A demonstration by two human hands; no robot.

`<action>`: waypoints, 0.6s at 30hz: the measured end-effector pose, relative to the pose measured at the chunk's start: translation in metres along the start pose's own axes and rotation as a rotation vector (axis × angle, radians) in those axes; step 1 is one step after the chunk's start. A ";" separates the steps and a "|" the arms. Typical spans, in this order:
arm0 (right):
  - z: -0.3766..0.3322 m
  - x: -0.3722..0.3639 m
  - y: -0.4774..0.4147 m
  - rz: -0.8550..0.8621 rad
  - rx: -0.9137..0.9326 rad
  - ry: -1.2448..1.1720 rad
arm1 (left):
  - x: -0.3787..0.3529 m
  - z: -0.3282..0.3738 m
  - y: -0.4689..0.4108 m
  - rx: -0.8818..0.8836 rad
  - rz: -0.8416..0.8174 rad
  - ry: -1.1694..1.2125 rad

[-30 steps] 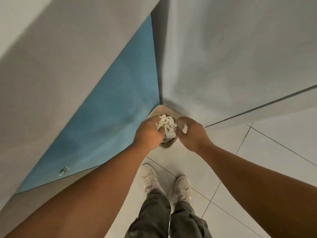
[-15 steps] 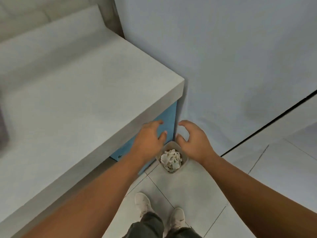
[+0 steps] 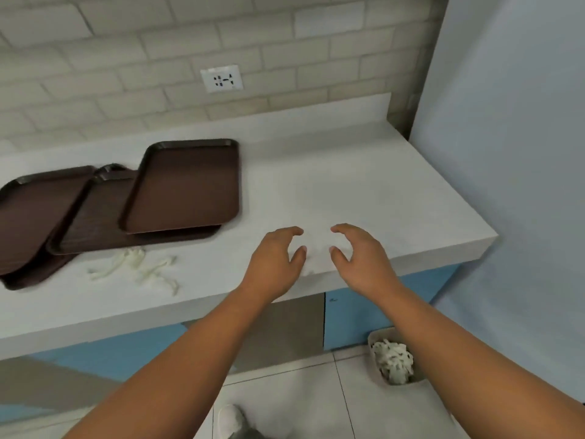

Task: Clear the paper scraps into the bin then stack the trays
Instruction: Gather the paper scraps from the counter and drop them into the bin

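Head: left hand, right hand, apparently half-curled

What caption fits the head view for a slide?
Left hand and right hand hover empty above counter; paper scraps lie beside trays.

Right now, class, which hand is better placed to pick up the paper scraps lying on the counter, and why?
The left hand, probably: it hovers empty on the side nearer the paper scraps, which lie by the brown trays. The right hand, also empty, would have to reach across it.

Scraps before trays; bin right, below.
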State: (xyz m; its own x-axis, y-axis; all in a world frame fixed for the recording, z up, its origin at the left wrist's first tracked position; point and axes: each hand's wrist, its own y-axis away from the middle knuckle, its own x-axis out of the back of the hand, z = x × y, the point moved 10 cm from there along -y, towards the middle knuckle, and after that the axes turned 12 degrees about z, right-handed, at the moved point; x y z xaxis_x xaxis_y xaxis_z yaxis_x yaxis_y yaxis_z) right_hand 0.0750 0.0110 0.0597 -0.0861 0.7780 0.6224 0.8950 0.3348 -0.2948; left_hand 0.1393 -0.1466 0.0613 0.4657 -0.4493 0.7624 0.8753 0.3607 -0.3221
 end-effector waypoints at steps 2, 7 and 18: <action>-0.030 -0.034 -0.005 -0.060 0.038 -0.007 | 0.031 -0.035 0.001 0.047 0.048 -0.030; -0.091 -0.119 -0.005 -0.207 0.101 0.001 | 0.094 -0.125 0.007 0.165 0.122 -0.110; -0.206 -0.308 0.009 -0.464 0.289 0.165 | 0.192 -0.317 0.014 0.237 0.115 -0.299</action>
State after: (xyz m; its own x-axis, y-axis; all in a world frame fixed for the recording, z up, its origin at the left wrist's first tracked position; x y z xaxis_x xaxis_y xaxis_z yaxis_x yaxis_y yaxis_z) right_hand 0.1998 -0.3348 0.0143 -0.3514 0.4291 0.8321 0.6215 0.7716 -0.1354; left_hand 0.2819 -0.4870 0.0250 0.4700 -0.1501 0.8698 0.7492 0.5888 -0.3033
